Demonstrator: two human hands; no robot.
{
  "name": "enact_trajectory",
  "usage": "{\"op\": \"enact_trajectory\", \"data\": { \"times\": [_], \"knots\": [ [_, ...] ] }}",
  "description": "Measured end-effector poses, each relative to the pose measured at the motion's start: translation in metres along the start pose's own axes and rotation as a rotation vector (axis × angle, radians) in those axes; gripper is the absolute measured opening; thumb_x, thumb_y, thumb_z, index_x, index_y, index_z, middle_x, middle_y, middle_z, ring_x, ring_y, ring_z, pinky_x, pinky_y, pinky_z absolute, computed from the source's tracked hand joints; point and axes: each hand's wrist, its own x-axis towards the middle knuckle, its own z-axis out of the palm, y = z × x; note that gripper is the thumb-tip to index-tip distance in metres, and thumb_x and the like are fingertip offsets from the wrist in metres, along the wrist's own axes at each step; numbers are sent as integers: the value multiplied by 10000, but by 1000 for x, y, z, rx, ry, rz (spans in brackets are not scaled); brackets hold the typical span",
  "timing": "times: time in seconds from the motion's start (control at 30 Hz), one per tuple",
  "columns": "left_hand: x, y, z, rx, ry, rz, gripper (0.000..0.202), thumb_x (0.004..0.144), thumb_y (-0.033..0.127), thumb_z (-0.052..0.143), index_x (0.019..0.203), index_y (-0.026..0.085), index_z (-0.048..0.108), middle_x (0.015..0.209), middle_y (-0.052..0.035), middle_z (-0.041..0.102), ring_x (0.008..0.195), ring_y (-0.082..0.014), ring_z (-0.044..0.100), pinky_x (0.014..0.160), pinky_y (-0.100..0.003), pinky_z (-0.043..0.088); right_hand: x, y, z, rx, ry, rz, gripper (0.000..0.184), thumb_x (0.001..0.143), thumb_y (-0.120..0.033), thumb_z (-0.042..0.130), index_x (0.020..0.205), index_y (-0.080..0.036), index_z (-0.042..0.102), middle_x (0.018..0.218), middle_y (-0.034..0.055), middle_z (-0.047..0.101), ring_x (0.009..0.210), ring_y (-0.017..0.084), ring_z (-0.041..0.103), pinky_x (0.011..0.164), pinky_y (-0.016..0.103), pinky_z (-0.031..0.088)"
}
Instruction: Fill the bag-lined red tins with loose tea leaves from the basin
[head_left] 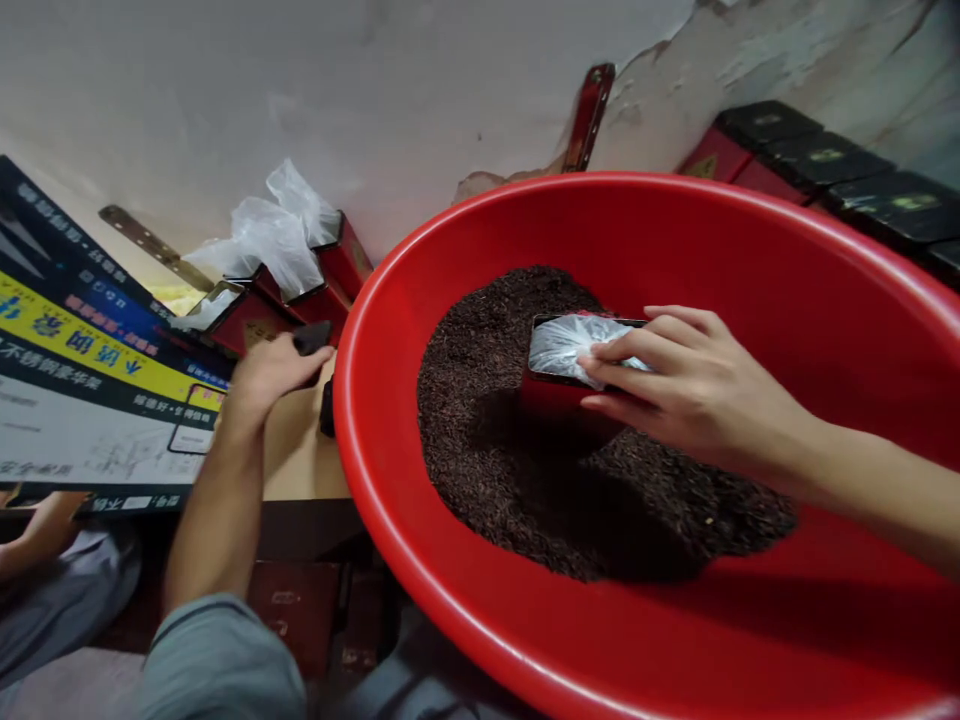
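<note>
My right hand [667, 370] is closed on the gathered clear plastic bag [574, 345] that lines the mouth of a red tin [559, 395]. The tin stands upright on dark, loose, tea-like leaves [487, 350] inside a large red basin [390, 430]. At the basin's left, my left hand [274, 370] grips a black lid [312, 338], partly hidden by the fingers. Just beyond that hand are several red tins [262, 318] without lids, with plastic bags [277, 235] sticking out.
Several red tins with black lids [825, 160] line the wall at the right. A printed cardboard box [97, 370] is at the left, with a phone [196, 420] near it. Another person's arm [49, 530] shows at the lower left. A dark red box [292, 605] sits below.
</note>
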Motion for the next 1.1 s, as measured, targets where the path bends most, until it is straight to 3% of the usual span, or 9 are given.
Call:
{"op": "enact_trajectory", "data": {
  "times": [0.03,0.07,0.13,0.2,0.33,0.47,0.63,0.8,1.1],
  "knots": [
    [-10,13,-19,92,59,-125,789,798,751,583,1245,111,696,992,-142,787,1205,-484,660,990,-600,518,-1,0,0,41,-7,12,195,1019,-294,601,1021,-221,782,998,90,750,895,262,642,910,485,533],
    [-20,29,-36,131,130,-99,808,814,744,570,1359,152,642,1163,-148,764,1264,-490,624,1024,-622,505,-2,0,0,97,-19,42,219,1026,-286,583,1013,-226,793,1012,102,738,906,263,640,858,463,551],
    [-36,66,-60,72,266,150,788,826,729,583,1452,250,576,1386,-95,673,1393,-461,527,1155,-629,428,-3,0,1,217,-33,125,255,1032,-286,563,1007,-245,814,1038,116,715,918,254,644,758,409,563],
    [-41,107,-63,-87,244,493,820,788,716,669,1484,305,534,1434,-61,631,1410,-413,511,1219,-576,389,-1,2,1,283,-14,195,254,1023,-296,581,979,-245,826,1023,112,707,889,234,655,700,376,559],
    [-14,182,-16,-302,-79,998,844,741,653,762,1467,286,537,1405,-79,621,1323,-330,582,1176,-492,457,6,9,1,406,-26,343,212,971,-345,657,868,-231,804,929,69,727,813,201,683,682,339,540],
    [20,228,39,-454,-310,1093,840,781,661,707,1486,257,494,1462,-127,565,1348,-319,563,1171,-507,454,12,16,-1,561,-82,623,327,897,-507,713,744,-223,662,798,43,721,708,210,676,636,343,511],
    [25,242,58,-505,-391,1146,907,808,656,686,1554,234,387,1529,-164,482,1451,-317,471,1238,-514,381,7,16,3,607,51,859,578,740,-702,774,1030,-244,572,908,75,710,774,271,688,626,389,549],
    [24,242,63,-318,-359,1254,1034,724,693,774,1577,250,392,1582,-185,407,1503,-370,389,1275,-563,314,-6,21,19,397,231,764,683,786,-647,701,1291,-238,492,1261,167,597,1104,363,629,875,556,561],
    [26,247,60,-179,-472,1259,932,802,646,752,1585,273,412,1619,-157,409,1478,-361,427,1251,-557,355,-16,32,16,559,-54,663,365,901,-392,601,1235,-248,573,1185,131,700,1041,286,715,851,433,625]
  ]
}}
